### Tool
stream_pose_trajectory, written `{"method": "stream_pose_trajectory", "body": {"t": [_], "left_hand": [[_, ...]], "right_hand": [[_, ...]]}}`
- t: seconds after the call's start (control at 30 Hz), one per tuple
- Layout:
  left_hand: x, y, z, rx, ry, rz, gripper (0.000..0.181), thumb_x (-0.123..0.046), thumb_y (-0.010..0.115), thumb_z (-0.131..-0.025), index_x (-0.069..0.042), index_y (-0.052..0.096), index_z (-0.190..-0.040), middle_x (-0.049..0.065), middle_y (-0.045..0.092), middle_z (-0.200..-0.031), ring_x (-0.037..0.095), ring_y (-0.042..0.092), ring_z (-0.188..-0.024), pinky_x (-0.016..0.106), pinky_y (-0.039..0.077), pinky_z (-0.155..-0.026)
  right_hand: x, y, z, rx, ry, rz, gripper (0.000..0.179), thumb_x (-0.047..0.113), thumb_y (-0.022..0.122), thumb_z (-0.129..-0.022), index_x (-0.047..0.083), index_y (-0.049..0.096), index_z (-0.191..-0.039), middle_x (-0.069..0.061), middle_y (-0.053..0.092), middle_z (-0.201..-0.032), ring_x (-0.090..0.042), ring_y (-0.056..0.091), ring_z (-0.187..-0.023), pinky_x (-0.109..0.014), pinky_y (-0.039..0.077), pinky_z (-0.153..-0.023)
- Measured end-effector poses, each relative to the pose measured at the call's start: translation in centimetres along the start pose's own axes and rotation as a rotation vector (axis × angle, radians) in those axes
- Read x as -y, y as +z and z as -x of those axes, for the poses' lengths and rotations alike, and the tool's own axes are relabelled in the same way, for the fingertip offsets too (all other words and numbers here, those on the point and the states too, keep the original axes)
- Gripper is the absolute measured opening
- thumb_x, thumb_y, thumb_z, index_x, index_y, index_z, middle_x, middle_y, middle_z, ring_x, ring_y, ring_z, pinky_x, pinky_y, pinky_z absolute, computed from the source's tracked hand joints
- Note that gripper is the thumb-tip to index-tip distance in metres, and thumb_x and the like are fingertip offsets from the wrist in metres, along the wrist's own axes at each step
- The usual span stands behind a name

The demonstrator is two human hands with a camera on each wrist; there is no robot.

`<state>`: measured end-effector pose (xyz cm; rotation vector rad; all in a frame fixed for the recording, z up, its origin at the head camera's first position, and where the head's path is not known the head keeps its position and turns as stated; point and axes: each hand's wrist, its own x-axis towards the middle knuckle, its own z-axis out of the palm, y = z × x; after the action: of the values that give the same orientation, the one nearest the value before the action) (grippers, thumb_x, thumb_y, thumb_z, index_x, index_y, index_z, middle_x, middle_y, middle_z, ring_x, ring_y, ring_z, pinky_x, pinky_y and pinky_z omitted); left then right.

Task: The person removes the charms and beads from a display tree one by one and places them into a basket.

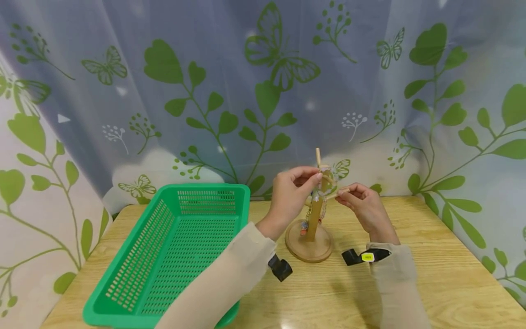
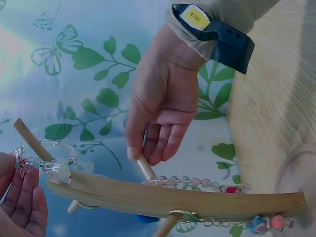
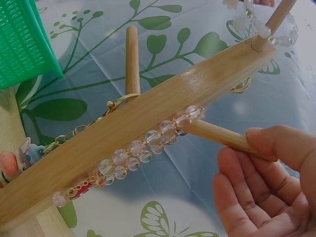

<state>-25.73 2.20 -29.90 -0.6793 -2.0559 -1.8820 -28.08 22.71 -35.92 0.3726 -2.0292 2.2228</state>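
Observation:
A wooden jewelry stand (image 1: 315, 219) with a round base and short pegs stands upright on the table. Near its top, my left hand (image 1: 292, 194) pinches a clear beaded bracelet (image 2: 60, 170) with pale flower beads; the bracelet loops around the top peg (image 3: 282, 16). Thumb and fingers of my right hand (image 1: 365, 208) pinch the end of a lower peg (image 3: 224, 137). From that peg hangs a pink and clear beaded bracelet (image 3: 136, 148). A gold chain (image 3: 61, 138) with blue and coral charms (image 2: 269, 223) hangs on the stand's other side.
To the left, a green plastic basket (image 1: 242, 214) sits on the wooden table (image 1: 444, 274). Behind the table hangs a curtain (image 1: 230, 41) printed with leaves and butterflies. Each wrist wears a black camera band (image 1: 281, 268).

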Motion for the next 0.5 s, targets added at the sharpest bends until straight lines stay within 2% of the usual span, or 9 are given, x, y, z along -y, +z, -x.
{"method": "stream_pose_trajectory", "body": {"t": [0.2,0.4,0.5], "left_hand": [[-0.7,-0.1,0.3,0.014,-0.015,0.029,0.022,-0.019,0.065,-0.090,-0.005,0.071,-0.105,0.011,0.070,-0.094,0.024,0.066,-0.083,0.020,0.051,-0.066],[-1.5,-0.3,0.4,0.028,0.003,0.040,0.022,-0.018,0.065,-0.090,-0.004,0.071,-0.105,0.010,0.071,-0.092,0.011,0.064,-0.077,0.021,0.052,-0.067],[-1.8,-0.3,0.6,0.037,0.011,0.056,0.022,-0.018,0.065,-0.090,-0.003,0.070,-0.106,0.009,0.071,-0.093,0.011,0.064,-0.078,0.023,0.053,-0.069]], "right_hand": [[-0.1,-0.1,0.0,0.001,0.011,-0.005,0.011,0.008,0.061,-0.092,0.012,0.062,-0.081,0.004,0.063,-0.083,-0.008,0.064,-0.081,-0.020,0.052,-0.080],[-0.1,-0.1,0.0,-0.005,0.013,-0.001,0.012,0.007,0.061,-0.092,0.012,0.062,-0.081,0.004,0.062,-0.081,-0.008,0.064,-0.081,-0.020,0.052,-0.080],[-0.1,-0.1,-0.1,-0.003,0.008,0.006,0.014,0.006,0.060,-0.092,0.013,0.062,-0.080,0.004,0.062,-0.080,-0.008,0.064,-0.081,-0.020,0.052,-0.080]]}}
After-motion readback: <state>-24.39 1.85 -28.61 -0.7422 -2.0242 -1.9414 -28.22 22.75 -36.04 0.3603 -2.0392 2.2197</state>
